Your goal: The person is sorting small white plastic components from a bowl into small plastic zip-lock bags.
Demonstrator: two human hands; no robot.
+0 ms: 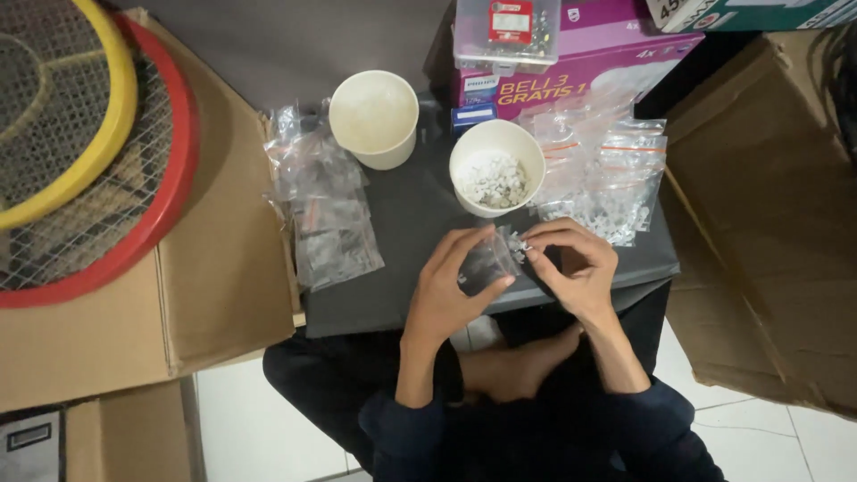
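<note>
My left hand (453,286) holds a small clear plastic bag (486,265) over the near edge of a dark grey board (402,223). My right hand (571,263) pinches small white pieces (518,243) at the bag's mouth. Just beyond my hands stands a white paper cup (496,167) filled with small white pieces. A second white paper cup (374,119) stands to its left and looks empty.
Filled clear bags (326,210) lie left of the cups; a pile of zip bags (607,174) lies at the right. A purple box (580,67) and a clear case (506,34) stand behind. Cardboard boxes (768,223) flank the board; two round mesh rackets (80,152) rest at the left.
</note>
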